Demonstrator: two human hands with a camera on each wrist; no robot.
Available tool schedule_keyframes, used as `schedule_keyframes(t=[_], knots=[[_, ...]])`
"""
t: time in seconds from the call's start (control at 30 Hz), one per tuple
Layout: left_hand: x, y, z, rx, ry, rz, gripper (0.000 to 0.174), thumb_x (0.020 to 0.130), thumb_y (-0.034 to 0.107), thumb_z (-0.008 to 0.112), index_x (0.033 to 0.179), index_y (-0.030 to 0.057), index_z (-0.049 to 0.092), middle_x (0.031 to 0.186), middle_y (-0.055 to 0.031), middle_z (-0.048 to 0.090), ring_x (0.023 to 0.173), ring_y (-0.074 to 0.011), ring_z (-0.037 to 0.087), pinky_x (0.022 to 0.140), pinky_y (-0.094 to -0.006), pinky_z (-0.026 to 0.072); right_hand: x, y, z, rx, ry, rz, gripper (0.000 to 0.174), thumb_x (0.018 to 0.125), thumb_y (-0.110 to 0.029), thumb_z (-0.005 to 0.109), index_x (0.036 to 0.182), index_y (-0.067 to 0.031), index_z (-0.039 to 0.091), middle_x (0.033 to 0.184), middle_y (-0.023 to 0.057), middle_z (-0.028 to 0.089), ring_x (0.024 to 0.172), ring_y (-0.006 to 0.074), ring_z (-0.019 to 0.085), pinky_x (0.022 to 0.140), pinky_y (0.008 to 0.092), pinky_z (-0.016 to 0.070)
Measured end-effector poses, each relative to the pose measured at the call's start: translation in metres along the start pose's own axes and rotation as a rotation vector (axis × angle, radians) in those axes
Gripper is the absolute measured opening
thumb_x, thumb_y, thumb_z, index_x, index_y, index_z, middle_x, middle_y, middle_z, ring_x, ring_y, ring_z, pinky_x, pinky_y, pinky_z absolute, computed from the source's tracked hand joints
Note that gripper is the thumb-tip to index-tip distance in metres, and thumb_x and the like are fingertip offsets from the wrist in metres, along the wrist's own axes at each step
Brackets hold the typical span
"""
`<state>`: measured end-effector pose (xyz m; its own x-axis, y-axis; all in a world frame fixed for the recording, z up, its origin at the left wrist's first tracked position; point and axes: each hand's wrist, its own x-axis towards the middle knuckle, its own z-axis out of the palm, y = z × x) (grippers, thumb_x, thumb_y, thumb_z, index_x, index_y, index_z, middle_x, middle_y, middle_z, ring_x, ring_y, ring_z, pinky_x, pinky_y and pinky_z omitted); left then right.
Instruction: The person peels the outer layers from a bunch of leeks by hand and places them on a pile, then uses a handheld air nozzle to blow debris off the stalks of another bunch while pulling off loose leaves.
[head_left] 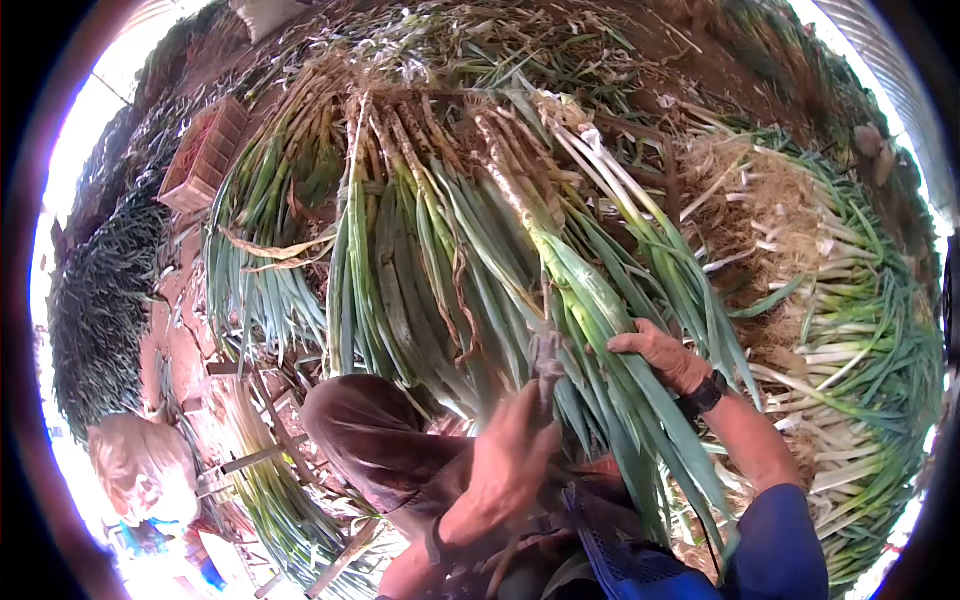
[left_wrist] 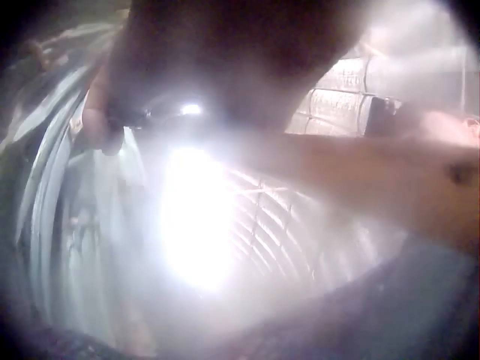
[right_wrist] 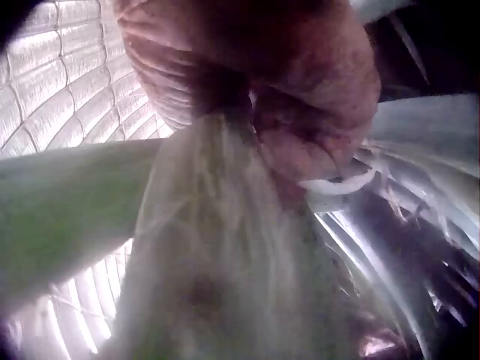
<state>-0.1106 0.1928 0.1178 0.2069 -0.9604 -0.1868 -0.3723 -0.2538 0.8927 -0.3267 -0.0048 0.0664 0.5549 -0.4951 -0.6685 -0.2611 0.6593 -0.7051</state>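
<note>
In the head view my right hand point(head_left: 668, 358), with a dark watch at the wrist, grips the leaves of a large green onion point(head_left: 590, 285). Its brown, dirty shank points up and away, and its leaves trail down past the forearm. In the right wrist view, curled fingers point(right_wrist: 315, 97) hold a broad leaf point(right_wrist: 217, 247). My left hand point(head_left: 515, 445), blurred, curls round a slim grey tool point(head_left: 547, 365) whose thin tip points up beside the onion; I cannot tell its kind. Glare and blur hide most of the left wrist view.
More green onions point(head_left: 400, 250) lie spread in front, roots away from me. A long pile of white-stalked onions point(head_left: 830, 330) lines the right side. At the left stand a wooden crate point(head_left: 205, 155), a leaf heap point(head_left: 100, 320), a pale sack point(head_left: 143, 465) and a rack point(head_left: 235, 462).
</note>
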Motion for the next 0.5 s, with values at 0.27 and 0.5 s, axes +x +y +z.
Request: schedule_keyframes(t=[0.27, 0.5], knots=[[0.053, -0.009, 0.030, 0.161, 0.016, -0.017, 0.058, 0.093, 0.022, 0.066, 0.144, -0.0011, 0.048, 0.116, -0.0271, 0.064, 0.096, -0.0439, 0.067, 0.086, -0.0507, 0.0542, -0.020, 0.005, -0.001, -0.013, 0.043, 0.038, 0.045, 0.088, -0.025, 0.075, 0.124, -0.0002, 0.065, 0.109, 0.0068, 0.071, 0.093, 0.0138, 0.067, 0.086, 0.0288, 0.0545], [0.179, -0.004, 0.013, 0.145, 0.157, -0.095, 0.037, 0.098, 0.029, 0.056, 0.119, -0.0005, 0.062, 0.090, -0.0192, 0.070, 0.077, -0.0318, 0.070, 0.072, -0.0459, 0.0551, -0.022, 0.018, -0.008, -0.059, 0.077, 0.067, 0.049, 0.090, -0.029, 0.077, 0.130, -0.0025, 0.065, 0.116, 0.0061, 0.070, 0.104, 0.0140, 0.065, 0.093, 0.0295, 0.0508]])
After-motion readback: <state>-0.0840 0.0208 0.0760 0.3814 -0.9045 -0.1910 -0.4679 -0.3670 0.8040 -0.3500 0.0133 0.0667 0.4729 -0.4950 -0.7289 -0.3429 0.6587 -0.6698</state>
